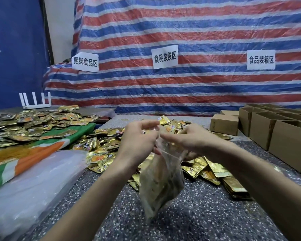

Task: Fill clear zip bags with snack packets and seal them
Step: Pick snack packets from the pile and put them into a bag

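The person's left grip is a bare hand with long, thin fingers. The right grip is a bare hand too, and its knuckles show as small bumps. Both wrists are bare skin. The left forearm is bare all the way to the bottom edge of the view. The right forearm is bare as well, right to the corner. The skin looks smooth. The arms look thin by the wrists and much wider lower down. The nails are too blurry to make out.
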`<state>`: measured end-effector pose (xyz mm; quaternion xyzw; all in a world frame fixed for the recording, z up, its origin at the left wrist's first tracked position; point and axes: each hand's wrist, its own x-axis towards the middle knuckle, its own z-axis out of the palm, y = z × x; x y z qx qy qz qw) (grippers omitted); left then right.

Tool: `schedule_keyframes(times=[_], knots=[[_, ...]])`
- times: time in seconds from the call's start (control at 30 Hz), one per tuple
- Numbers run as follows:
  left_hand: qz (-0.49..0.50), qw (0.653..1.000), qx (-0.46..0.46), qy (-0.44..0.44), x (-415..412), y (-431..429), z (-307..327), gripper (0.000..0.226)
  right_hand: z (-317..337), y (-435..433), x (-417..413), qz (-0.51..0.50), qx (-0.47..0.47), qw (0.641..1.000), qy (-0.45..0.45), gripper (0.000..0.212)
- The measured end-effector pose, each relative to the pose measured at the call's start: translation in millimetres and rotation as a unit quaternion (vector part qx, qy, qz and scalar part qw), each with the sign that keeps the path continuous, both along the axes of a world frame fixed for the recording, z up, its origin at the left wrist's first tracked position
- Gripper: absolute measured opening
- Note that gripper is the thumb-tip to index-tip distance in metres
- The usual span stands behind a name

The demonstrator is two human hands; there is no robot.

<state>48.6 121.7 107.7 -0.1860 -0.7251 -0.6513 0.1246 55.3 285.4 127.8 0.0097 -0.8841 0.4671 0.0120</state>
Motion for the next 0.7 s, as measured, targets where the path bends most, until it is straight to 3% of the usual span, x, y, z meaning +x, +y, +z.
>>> schedule_keyframes(times=[0.07, 0.23, 0.4, 0.47, 0.57, 0.7], knots=[[0.003, 1.000, 0.015, -0.004, -0.5, -1.4, 3.1, 0.033, 7.5, 3.7, 1.4, 0.002, -0.025, 1.000, 0.008, 0.055], [0.006, 1.000, -0.022, -0.002, 5.2, -2.3, 7.5, 0.027, 12.9, 8.7, 8.4, -0.018, -0.081, 0.996, 0.032, 0.016], [0.016, 0.968, -0.238, 0.075, 27.3, -7.2, -5.8, 0.057, 7.5, 9.8, 15.6, -0.020, -0.114, 0.993, 0.026, 0.022], [0.077, 0.936, -0.318, 0.128, 33.4, -9.1, -16.5, 0.043, 5.9, 11.7, 19.1, -0.023, -0.087, 0.996, 0.023, 0.026], [0.122, 0.931, -0.309, 0.151, 29.2, -16.9, -22.9, 0.004, 3.9, 15.7, 23.6, -0.012, 0.028, 0.998, 0.054, 0.019], [0.112, 0.944, -0.284, 0.124, 14.4, -24.8, -22.8, 0.014, 5.4, 18.3, 28.8, 0.016, 0.196, 0.974, 0.111, 0.014]])
